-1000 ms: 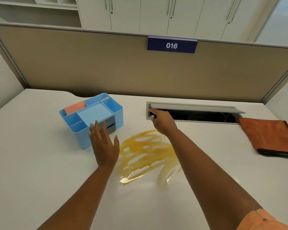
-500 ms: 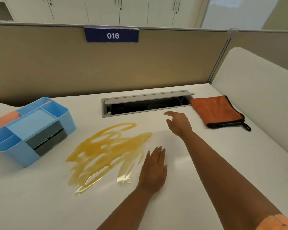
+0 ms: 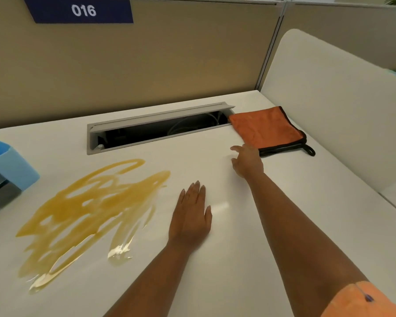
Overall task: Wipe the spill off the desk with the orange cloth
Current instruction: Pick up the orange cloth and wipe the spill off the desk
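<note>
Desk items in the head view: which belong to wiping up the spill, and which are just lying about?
Part of the job:
- orange cloth, folded by the desk's right edge
- yellow spill
- white desk
- right hand, open, at the cloth's near corner
- left hand, flat beside the spill

Just lying about:
- blue organiser
- open cable tray
- sign reading 016

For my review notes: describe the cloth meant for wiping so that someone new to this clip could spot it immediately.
Start at the long grey cable slot sunk into the white desk below the beige partition. At the slot's right end, by the white side panel, lies the folded orange cloth, just beyond the right hand. It is the only fabric on the desk, orange with black edging and a black hanging loop.
</note>
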The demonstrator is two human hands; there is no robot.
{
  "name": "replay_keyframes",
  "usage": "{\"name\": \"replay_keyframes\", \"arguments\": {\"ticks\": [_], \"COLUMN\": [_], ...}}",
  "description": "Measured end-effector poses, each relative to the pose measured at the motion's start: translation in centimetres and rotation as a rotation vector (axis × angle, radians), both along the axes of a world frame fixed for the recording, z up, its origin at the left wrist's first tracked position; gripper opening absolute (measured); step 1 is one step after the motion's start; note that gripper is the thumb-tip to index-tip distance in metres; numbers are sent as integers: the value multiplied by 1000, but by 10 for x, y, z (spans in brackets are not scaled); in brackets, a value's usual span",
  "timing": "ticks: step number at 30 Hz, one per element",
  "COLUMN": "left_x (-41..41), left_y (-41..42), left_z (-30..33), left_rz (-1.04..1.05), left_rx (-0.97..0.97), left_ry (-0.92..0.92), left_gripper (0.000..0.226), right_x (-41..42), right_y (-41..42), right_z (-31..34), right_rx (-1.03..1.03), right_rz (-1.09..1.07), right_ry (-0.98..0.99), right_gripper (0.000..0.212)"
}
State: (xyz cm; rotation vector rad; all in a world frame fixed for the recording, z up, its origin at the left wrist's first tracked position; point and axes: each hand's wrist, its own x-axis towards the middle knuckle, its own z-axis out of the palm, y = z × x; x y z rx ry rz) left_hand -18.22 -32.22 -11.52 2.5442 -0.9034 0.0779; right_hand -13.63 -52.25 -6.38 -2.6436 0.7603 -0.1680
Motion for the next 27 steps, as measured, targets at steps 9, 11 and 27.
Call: {"name": "replay_keyframes", "arguments": {"ticks": [9, 11, 27], "left_x": [-1, -1, 14], "left_y": [-6, -8, -24], "left_z": [-1, 0, 21], "left_rz": [30, 22, 72], "left_rx": [-6, -8, 84], "left_ry": [0, 7, -118], "left_gripper": [56, 56, 44], "right_x": [0, 0, 18], "right_y": [-28, -34, -69], "right_z": [-4, -3, -4], "right_rx": [-193, -205, -254], "right_rz": [-94, -111, -97], "right_ry": [116, 78, -80], "right_gripper": [36, 29, 22]}}
